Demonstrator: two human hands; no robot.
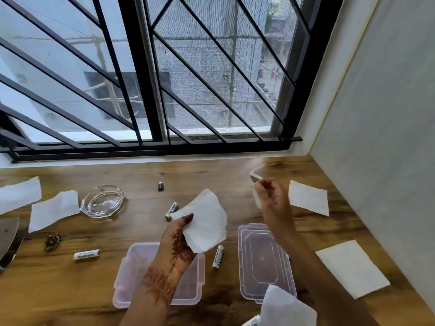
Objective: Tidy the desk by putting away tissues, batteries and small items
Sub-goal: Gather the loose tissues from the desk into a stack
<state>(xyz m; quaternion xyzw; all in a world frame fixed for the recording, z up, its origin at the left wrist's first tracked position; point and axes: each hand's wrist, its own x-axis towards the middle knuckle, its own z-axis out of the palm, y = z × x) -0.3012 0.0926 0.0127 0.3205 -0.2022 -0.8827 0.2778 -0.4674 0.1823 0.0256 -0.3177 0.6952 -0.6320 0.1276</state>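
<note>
The left hand [182,234], raised over the open pink box [131,274] on the bench [70,290], pinches a bunch of tissues [204,222]; the right hand [270,194], lifted and blurred, is closed on another tissue [255,177]

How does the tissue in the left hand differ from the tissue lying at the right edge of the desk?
The held tissue is crumpled and lifted above the pink box by the left hand. The desk-edge tissue lies flat, squared and untouched. Both are white.
</note>
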